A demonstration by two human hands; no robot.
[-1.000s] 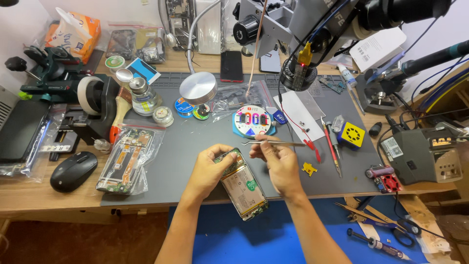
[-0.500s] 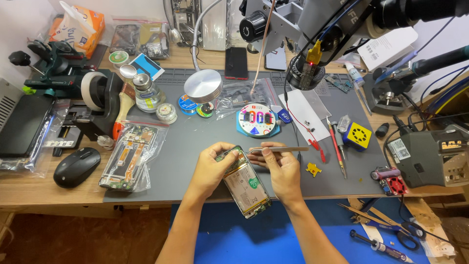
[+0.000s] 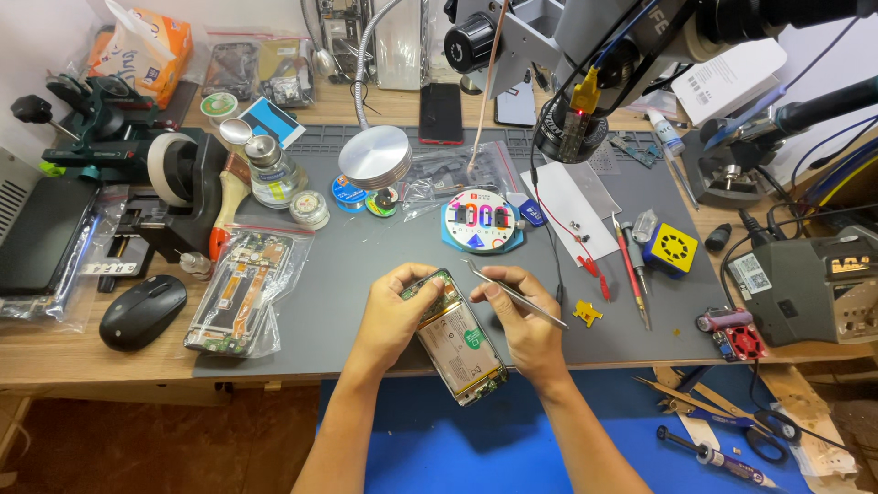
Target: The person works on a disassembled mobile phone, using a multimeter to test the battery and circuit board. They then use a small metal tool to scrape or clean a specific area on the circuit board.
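honestly, standing here watching, the opened phone (image 3: 462, 337) is lying tilted at the near edge of the grey work mat (image 3: 366, 274), its lower end hanging over toward the blue mat (image 3: 439, 439) below. the left hand (image 3: 395, 314) is curled over the phone's top left corner, fingers pressed on the frame to pin it down. the right hand (image 3: 523, 320) is pinching a pair of metal tweezers (image 3: 512, 295), tips aimed at the phone's upper end, though i can't tell if the tips are touching anything yet. if i were doing this i'd keep that left hand clamped firm so the phone doesn't pivot, rest the right wrist on the mat for steadiness, and go in shallow with the tips so nothing under the board gets scraped. i'd also slide it a bit further onto the mat, it looks easy to knock off that edge. around it: a round screw tray (image 3: 482, 222) toward the middle of the mat, a yellow cube (image 3: 670, 250) and red-handled tools (image 3: 629, 265) toward the right side, a bagged phone frame (image 3: 245, 291) at the left edge, a black mouse (image 3: 142, 311) on the wooden tabletop's left side, a solder station (image 3: 814, 288) on the right, and a microscope ring light (image 3: 572, 133) hanging over the far edge. cluttered bench, decent light.
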